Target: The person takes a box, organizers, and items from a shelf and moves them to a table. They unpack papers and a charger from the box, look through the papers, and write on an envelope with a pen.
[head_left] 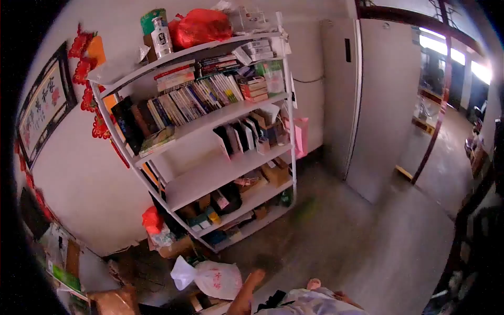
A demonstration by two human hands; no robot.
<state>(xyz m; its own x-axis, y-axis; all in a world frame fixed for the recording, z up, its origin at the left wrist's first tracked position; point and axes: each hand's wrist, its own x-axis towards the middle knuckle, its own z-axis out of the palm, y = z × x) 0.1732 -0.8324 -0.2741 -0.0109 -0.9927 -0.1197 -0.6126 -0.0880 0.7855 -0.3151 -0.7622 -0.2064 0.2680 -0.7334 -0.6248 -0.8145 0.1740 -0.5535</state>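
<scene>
My left hand is at the bottom of the view, beside a white knotted bag with red print. It looks apart from the bag, though blur and the angle leave contact unclear. Its fingers are smeared, so I cannot make out whether they are closed. A sliver of skin at the right side of my light patterned clothing seems to be part of my right arm; the fingers there are hidden. A small pinkish shape in front of my clothing is too indistinct to identify.
A white metal shelf holds books, folders and boxes. On its top are a red plastic bag and a bottle. A grey cabinet stands right of it, near a doorway. Cardboard lies lower left.
</scene>
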